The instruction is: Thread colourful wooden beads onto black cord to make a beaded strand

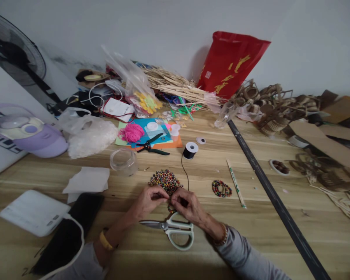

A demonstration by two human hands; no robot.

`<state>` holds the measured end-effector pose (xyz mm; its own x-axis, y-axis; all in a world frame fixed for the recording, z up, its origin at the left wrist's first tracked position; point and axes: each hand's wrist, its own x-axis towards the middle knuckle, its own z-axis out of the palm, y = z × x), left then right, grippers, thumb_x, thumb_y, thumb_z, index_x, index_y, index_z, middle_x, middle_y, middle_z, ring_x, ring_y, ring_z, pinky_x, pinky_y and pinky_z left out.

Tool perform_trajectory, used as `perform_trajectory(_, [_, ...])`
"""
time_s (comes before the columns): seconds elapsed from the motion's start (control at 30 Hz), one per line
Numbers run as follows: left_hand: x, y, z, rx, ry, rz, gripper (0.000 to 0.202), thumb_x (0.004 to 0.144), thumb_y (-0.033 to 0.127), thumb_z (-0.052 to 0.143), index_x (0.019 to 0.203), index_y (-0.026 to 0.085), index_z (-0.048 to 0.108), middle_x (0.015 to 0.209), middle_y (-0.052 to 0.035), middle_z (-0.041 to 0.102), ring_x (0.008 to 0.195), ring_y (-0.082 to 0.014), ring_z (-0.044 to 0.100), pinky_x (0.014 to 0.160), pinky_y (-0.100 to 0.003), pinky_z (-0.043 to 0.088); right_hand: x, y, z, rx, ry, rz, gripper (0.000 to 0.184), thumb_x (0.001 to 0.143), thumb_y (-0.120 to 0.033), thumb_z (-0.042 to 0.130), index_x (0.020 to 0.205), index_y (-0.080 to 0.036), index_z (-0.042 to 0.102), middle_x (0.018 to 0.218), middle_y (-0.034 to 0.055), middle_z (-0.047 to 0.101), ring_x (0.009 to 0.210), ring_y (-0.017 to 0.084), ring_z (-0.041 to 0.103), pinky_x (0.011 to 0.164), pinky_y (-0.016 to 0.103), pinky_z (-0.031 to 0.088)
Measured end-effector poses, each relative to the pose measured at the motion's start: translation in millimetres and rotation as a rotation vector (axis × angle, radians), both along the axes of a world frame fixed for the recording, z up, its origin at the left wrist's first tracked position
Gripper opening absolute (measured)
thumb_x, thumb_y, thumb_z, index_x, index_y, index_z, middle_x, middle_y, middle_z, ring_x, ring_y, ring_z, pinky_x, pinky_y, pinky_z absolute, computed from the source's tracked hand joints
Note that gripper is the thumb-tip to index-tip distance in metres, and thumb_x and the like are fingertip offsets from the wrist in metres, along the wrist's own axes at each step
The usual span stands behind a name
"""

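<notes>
My left hand (149, 199) and my right hand (186, 203) meet at the near edge of a pile of small coloured beads (165, 181) on the wooden table (251, 233). Both pinch something small between them, apparently the black cord (187, 175) that runs down from a black spool (190, 150); what the fingertips hold is too small to make out. Scissors with pale green handles (175, 230) lie just below my hands. A finished bead bracelet (221, 188) rests to the right.
A clear jar (124, 161), black pliers (151, 147), pink yarn (131, 132) and coloured paper lie behind the beads. White tissue (87, 181), a white box (33, 212) and a dark phone sit left. A long black bar (277, 200) crosses the right side, with woven craft pieces beyond.
</notes>
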<state>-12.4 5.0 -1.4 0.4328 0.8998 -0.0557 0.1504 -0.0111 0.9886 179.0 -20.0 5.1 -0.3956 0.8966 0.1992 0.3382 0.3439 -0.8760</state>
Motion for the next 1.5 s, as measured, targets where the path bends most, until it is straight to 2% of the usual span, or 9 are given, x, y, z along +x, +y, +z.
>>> perform_trajectory(0.27, [0.2,0.1,-0.8,-0.008,-0.019,0.004,0.01,0.068,0.022,0.069,0.07,0.012,0.07,0.074,-0.0056,0.066,0.071,-0.0155,0.061,0.066,-0.024,0.048,0.7,0.3,-3.9,0.001,-0.008,-0.005,0.022,0.088,-0.03,0.052,0.074,-0.015,0.06,0.069,0.0038,0.059,0.064,0.013,0.054,0.06,0.023,0.042])
perform_trajectory(0.47, [1.5,-0.7,3.2,-0.095,0.012,0.017,0.013,0.066,0.024,0.07,0.071,0.012,0.069,0.071,-0.0045,0.068,0.067,-0.0149,0.06,0.063,-0.023,0.047,-0.2,-0.2,-2.3,-0.009,0.003,-0.014,0.026,0.088,-0.034,0.051,0.073,-0.015,0.06,0.067,0.0036,0.059,0.062,0.013,0.053,0.059,0.023,0.042])
perform_trajectory(0.7, [3.8,-0.4,2.8,-0.12,-0.008,0.062,0.015,0.062,0.025,0.072,0.067,0.012,0.067,0.061,-0.0017,0.066,0.056,-0.0116,0.055,0.055,-0.021,0.042,0.1,-0.6,-2.3,-0.013,0.013,-0.013,0.025,0.089,-0.032,0.051,0.072,-0.015,0.059,0.067,0.003,0.058,0.062,0.013,0.052,0.058,0.023,0.042])
perform_trajectory(1.23, [5.5,-1.2,4.9,-0.193,-0.052,0.042,0.018,0.061,0.025,0.074,0.069,0.012,0.065,0.061,-0.0003,0.064,0.057,-0.0113,0.055,0.056,-0.021,0.042,0.3,-0.5,-0.8,-0.001,0.01,-0.018,0.024,0.088,-0.031,0.052,0.073,-0.015,0.06,0.067,0.003,0.059,0.062,0.012,0.053,0.058,0.022,0.042])
perform_trajectory(1.5, [5.4,-2.1,3.5,-0.233,-0.069,0.048,0.021,0.059,0.028,0.076,0.063,0.012,0.063,0.055,0.0011,0.062,0.052,-0.0104,0.053,0.053,-0.021,0.04,0.6,0.4,-3.8,0.027,-0.009,-0.01,0.021,0.088,-0.029,0.053,0.075,-0.015,0.061,0.069,0.0031,0.059,0.063,0.013,0.053,0.059,0.023,0.041])
